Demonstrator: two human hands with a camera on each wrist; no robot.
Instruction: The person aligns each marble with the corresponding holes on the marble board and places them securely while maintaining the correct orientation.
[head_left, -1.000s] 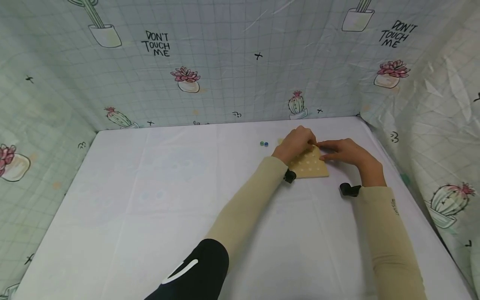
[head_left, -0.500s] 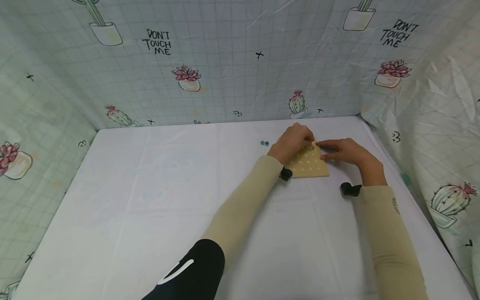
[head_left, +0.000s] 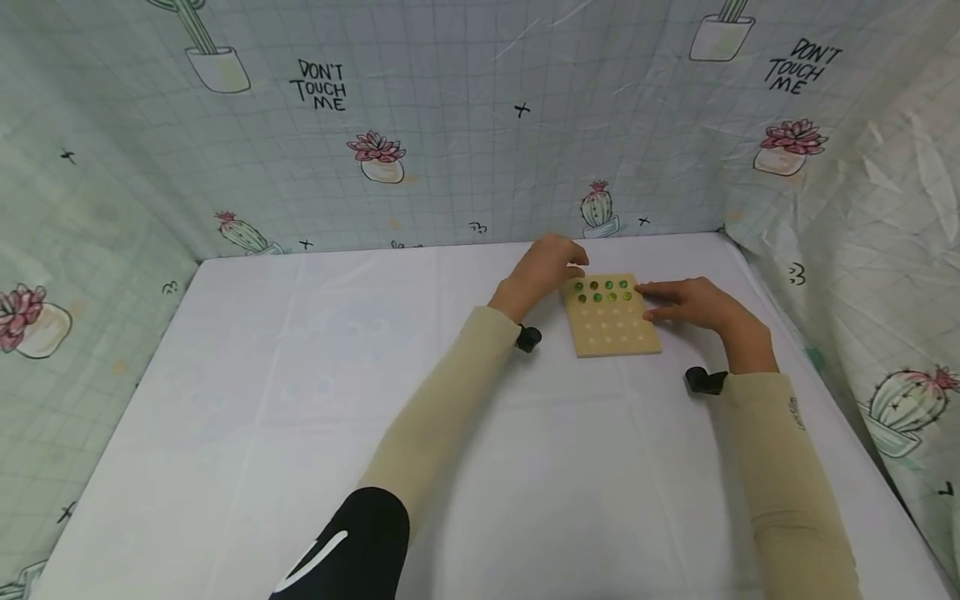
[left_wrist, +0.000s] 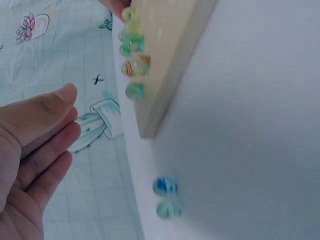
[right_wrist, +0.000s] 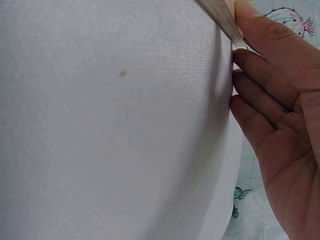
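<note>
A pale wooden board [head_left: 585,350] with rows of small hollows lies on the table, its two far rows filled with green-looking glass marbles [head_left: 597,297]. My left hand [head_left: 542,271] hovers just left of the board's far corner. Its fingers are loosely bent with nothing between them in the left wrist view. Two loose marbles, one blue [left_wrist: 165,186] and one light green [left_wrist: 169,209], sit on the table off the board's corner; the hand hides them from the head camera. My right hand [head_left: 693,302] touches the board's right edge with extended fingers and thumb.
White cloth covers the table [head_left: 315,433]. A hanging sheet printed with cacti [head_left: 442,150] closes off the back and both sides. A small black camera mount [head_left: 529,338] sits at the left wrist, and another black mount [head_left: 705,381] at the right.
My left hand has drawn back leftward from over the board, uncovering the marbles in its far rows and covering the loose pair. The right hand stays at the board's edge.
</note>
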